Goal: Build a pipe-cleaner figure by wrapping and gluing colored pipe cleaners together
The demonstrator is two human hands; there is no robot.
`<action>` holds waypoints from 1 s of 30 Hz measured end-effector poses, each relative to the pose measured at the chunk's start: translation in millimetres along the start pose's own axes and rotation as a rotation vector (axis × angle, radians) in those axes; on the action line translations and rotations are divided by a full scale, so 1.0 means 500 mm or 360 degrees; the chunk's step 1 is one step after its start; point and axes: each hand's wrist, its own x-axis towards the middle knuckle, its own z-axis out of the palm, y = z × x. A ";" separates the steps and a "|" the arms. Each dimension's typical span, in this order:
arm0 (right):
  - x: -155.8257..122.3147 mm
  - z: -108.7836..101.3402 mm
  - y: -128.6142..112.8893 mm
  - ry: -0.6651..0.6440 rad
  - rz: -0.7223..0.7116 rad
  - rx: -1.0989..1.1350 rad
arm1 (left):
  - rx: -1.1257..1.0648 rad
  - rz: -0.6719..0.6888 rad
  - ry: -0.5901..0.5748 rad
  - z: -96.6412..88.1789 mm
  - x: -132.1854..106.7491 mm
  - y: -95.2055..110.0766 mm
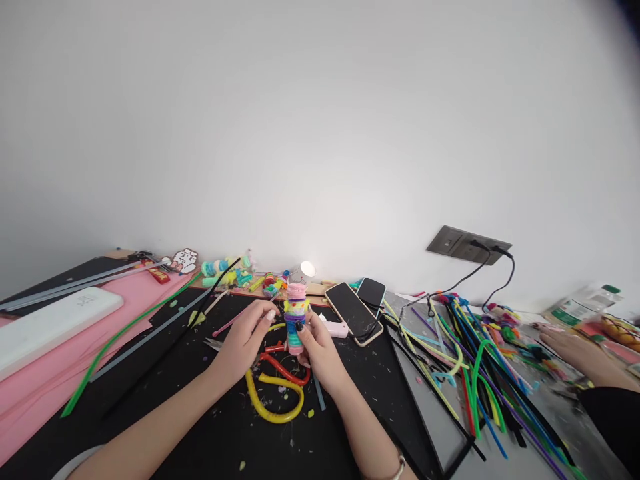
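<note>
My right hand [320,347] grips a small upright cylinder [297,320] wrapped in fuzzy pipe cleaner, with pink, yellow, purple, blue and teal bands. Its dark-nailed thumb presses the front. Close on the other side is my left hand [253,333], fingers curled and thumb against the fingertips; what it pinches, if anything, is too small to make out. Below the cylinder lie a bent red strand [285,369] and a looped yellow strand [275,418] on the black tabletop [200,427]. Scissor blades [214,344] poke out beside my left hand.
Pink sheets [135,293] and a white power strip-like block [60,327] lie left. Two phones [354,312] rest near the wall, with a lamp [307,269] behind. Many pipe cleaners [480,373] spread right. Another person's hand [575,350] is at far right, near a bottle [583,307].
</note>
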 end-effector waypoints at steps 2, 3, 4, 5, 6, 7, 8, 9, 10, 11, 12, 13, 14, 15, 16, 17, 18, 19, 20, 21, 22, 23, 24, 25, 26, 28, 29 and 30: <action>-0.001 0.001 -0.002 -0.0042 0.0025 -0.0013 | 0.0116 0.0066 0.0013 -0.003 0.001 0.004; -0.002 0.001 -0.002 -0.0062 0.0035 -0.0019 | 0.0148 0.0082 0.0003 -0.004 0.001 0.006; -0.003 0.002 -0.001 -0.0078 0.0042 -0.0025 | 0.0168 0.0090 -0.0011 -0.004 0.001 0.007; -0.003 0.002 0.000 -0.0092 0.0045 -0.0033 | 0.0182 0.0092 -0.0024 -0.003 0.000 0.008; -0.004 0.003 0.001 -0.0104 0.0044 -0.0041 | 0.0194 0.0090 -0.0033 -0.003 0.000 0.008; -0.005 0.003 0.002 -0.0112 0.0040 -0.0051 | 0.0201 0.0085 -0.0041 -0.002 -0.001 0.008; -0.006 0.004 0.004 -0.0116 0.0035 -0.0059 | 0.0204 0.0078 -0.0051 -0.001 -0.001 0.007; -0.007 0.004 0.004 -0.0117 0.0031 -0.0067 | 0.0202 0.0073 -0.0062 -0.001 -0.002 0.006; -0.007 0.004 0.005 -0.0116 0.0029 -0.0072 | 0.0199 0.0070 -0.0076 0.000 -0.003 0.006; -0.007 0.004 0.005 -0.0117 0.0027 -0.0075 | 0.0197 0.0068 -0.0094 0.000 -0.003 0.005; -0.008 0.004 0.005 -0.0119 0.0028 -0.0077 | 0.0198 0.0069 -0.0112 0.000 -0.004 0.004; -0.007 0.004 0.004 -0.0121 0.0029 -0.0079 | 0.0202 0.0072 -0.0126 0.000 -0.004 0.003; -0.007 0.003 0.004 -0.0124 0.0030 -0.0081 | 0.0208 0.0073 -0.0138 0.000 -0.004 0.002; -0.007 0.003 0.003 -0.0126 0.0031 -0.0083 | 0.0217 0.0073 -0.0145 0.000 -0.004 0.001; -0.006 0.003 0.003 -0.0127 0.0033 -0.0085 | 0.0225 0.0071 -0.0151 0.000 -0.004 0.000; -0.006 0.003 0.003 -0.0127 0.0034 -0.0090 | 0.0231 0.0070 -0.0154 0.000 -0.004 -0.001; -0.005 0.002 0.004 -0.0129 0.0032 -0.0097 | 0.0234 0.0073 -0.0156 0.001 -0.004 -0.001; -0.005 0.002 0.004 -0.0130 0.0027 -0.0106 | 0.0232 0.0078 -0.0158 0.001 -0.003 -0.002; -0.005 0.002 0.005 -0.0130 0.0019 -0.0119 | 0.0230 0.0086 -0.0158 0.002 -0.003 -0.003; -0.006 0.002 0.006 -0.0125 0.0009 -0.0140 | 0.0227 0.0092 -0.0153 0.002 -0.003 -0.003; -0.007 0.002 0.007 -0.0120 -0.0005 -0.0165 | 0.0225 0.0097 -0.0150 0.003 -0.003 -0.004; -0.007 0.002 0.008 -0.0115 -0.0022 -0.0190 | 0.0223 0.0099 -0.0147 0.003 -0.003 -0.005; -0.008 0.002 0.009 -0.0113 -0.0042 -0.0211 | 0.0220 0.0099 -0.0146 0.003 -0.003 -0.005; -0.009 0.002 0.009 -0.0112 -0.0065 -0.0225 | 0.0212 0.0100 -0.0153 0.003 -0.003 -0.006; -0.010 0.002 0.009 -0.0117 -0.0089 -0.0239 | 0.0202 0.0101 -0.0158 0.003 -0.003 -0.007; -0.011 0.001 0.009 -0.0126 -0.0135 -0.0276 | 0.0180 0.0105 -0.0170 0.003 -0.004 -0.008; -0.011 0.000 0.009 -0.0126 -0.0157 -0.0308 | 0.0169 0.0104 -0.0173 0.003 -0.004 -0.008; -0.011 -0.001 0.008 -0.0126 -0.0178 -0.0348 | 0.0157 0.0099 -0.0179 0.003 -0.005 -0.008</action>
